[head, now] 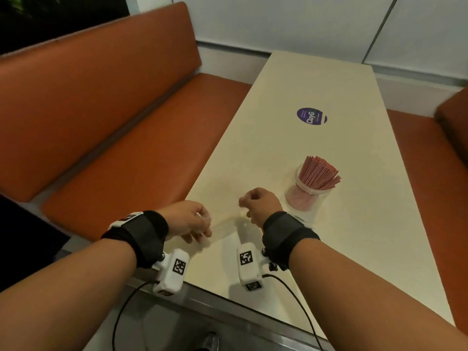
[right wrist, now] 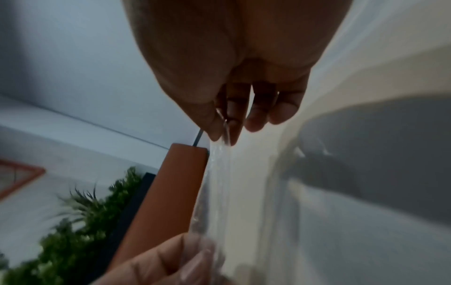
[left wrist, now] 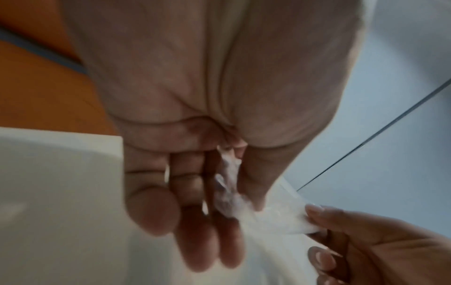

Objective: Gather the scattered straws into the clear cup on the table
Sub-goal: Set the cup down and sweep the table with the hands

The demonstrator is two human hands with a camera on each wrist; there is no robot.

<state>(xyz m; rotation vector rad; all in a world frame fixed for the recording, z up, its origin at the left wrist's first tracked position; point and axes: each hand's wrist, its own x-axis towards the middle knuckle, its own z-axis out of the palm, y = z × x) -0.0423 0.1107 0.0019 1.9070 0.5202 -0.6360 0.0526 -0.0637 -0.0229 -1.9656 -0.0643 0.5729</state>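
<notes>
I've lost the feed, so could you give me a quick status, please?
Left hand and right hand both pinch a clear plastic wrapper. Straws stand in clear cup. Nothing blocking.

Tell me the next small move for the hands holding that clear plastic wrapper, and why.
Probably set the clear plastic wrapper aside on the table. The left hand and right hand pinch it stretched between them, it looks empty, and the pink straws already stand in the clear cup. No loose straws show on the table.
</notes>
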